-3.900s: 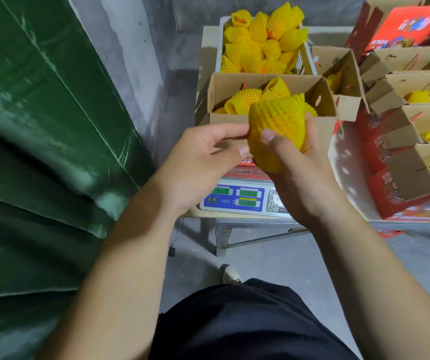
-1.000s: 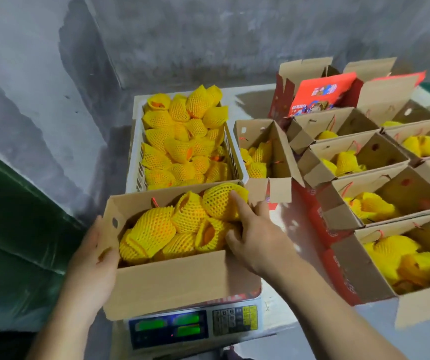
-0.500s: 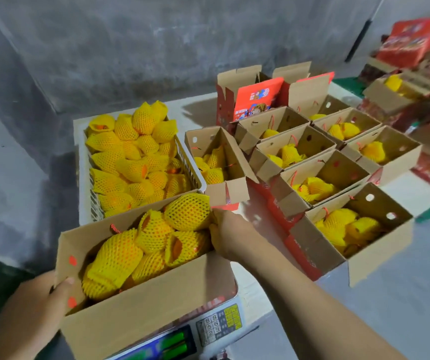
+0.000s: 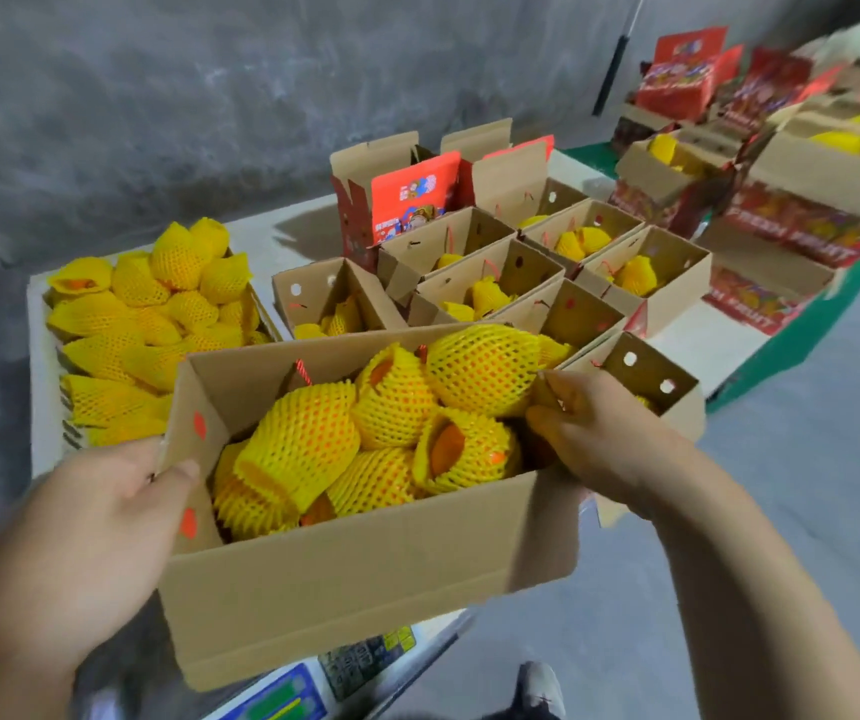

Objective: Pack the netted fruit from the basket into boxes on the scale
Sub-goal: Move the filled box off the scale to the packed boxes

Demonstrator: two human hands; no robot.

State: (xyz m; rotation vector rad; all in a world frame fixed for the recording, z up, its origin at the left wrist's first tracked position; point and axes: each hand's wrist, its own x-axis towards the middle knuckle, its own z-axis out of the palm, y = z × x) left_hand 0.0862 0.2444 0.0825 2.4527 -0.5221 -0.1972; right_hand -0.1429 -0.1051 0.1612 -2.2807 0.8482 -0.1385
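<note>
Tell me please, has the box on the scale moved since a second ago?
Yes. The box, gripped by both hands, has come up off the scale and toward the person, its front wall now covering most of the display.

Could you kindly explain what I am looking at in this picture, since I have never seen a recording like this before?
There is no machine here: a person wears a camera on the head, so the one view looks forward and down at their own hands. The left hand and the right hand grip the two ends of a cardboard box filled with fruit in yellow foam nets. Under the box shows part of a scale. Behind it on the table stands a basket heaped with more netted fruit, and to the right a row of smaller open boxes, each holding only a few fruits. Red printed cartons stand farther back.
</note>
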